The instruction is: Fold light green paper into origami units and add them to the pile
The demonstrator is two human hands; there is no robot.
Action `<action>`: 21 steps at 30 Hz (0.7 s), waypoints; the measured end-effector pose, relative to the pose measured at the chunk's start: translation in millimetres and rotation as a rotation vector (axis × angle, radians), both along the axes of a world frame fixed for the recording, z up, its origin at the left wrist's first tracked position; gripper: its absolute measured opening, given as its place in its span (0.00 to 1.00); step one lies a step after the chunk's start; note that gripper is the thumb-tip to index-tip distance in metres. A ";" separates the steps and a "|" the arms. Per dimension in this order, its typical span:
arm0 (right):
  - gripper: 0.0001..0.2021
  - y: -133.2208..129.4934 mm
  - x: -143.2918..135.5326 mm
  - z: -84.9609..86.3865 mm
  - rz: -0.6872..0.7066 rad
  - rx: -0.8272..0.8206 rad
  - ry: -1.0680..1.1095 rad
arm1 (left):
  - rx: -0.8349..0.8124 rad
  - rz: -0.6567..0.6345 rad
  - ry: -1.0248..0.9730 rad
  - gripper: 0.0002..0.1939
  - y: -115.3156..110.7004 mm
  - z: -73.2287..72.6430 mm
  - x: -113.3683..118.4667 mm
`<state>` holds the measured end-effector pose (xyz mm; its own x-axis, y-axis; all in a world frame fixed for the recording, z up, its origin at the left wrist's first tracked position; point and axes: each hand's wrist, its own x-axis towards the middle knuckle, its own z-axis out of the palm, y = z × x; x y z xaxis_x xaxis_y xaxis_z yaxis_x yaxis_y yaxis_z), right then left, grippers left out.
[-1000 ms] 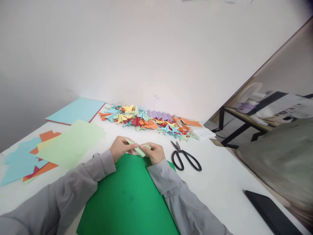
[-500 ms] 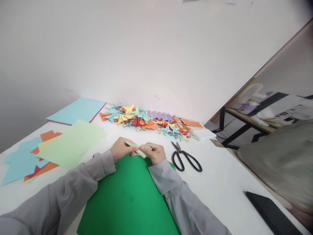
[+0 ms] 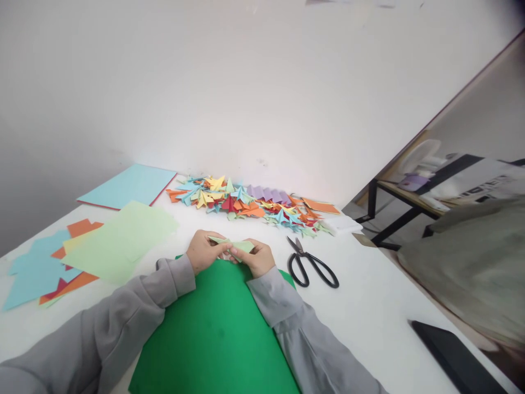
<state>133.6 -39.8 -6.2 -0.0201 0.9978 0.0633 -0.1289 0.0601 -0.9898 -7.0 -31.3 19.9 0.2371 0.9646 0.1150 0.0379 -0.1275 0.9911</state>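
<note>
A small folded piece of light green paper [image 3: 245, 245] is pinched between both hands, above the far edge of a green sheet [image 3: 217, 328]. My left hand [image 3: 204, 252] grips its left part with thumb and fingers. On its right side, my right hand [image 3: 259, 258] holds it, the thumb pressed near the middle. The fingertips of the two hands nearly meet, and they partly cover the paper. Beyond the hands lies a long heap of folded paper shapes [image 3: 246, 208] in several colours.
Black-handled scissors [image 3: 301, 254] lie right of my right hand. Loose coloured sheets [image 3: 118, 235] spread at the left, with a light blue sheet [image 3: 129, 185] behind. A black flat object [image 3: 451, 355] rests at the right edge. A wall rises behind the table.
The small light green paper has turned in my fingers, and its right part now points up and to the right. My right hand has shifted slightly left.
</note>
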 end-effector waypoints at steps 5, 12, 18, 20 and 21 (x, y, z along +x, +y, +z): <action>0.13 0.3 -0.4 -1.3 -0.014 -0.015 0.001 | 0.023 -0.011 0.018 0.04 0.0 -0.9 0.2; 0.14 0.5 -0.7 -3.3 -0.037 -0.021 -0.027 | 0.022 -0.019 0.012 0.04 0.9 -2.4 0.4; 0.14 0.3 -1.2 0.2 -0.046 -0.031 -0.026 | -0.039 -0.022 -0.055 0.07 2.0 -4.6 1.7; 0.14 -0.3 -1.4 2.0 -0.035 -0.036 -0.023 | -0.057 -0.017 -0.071 0.08 2.8 -5.1 1.5; 0.14 -0.7 -1.5 2.8 -0.025 -0.040 -0.021 | -0.063 -0.011 -0.075 0.08 3.3 -5.2 1.3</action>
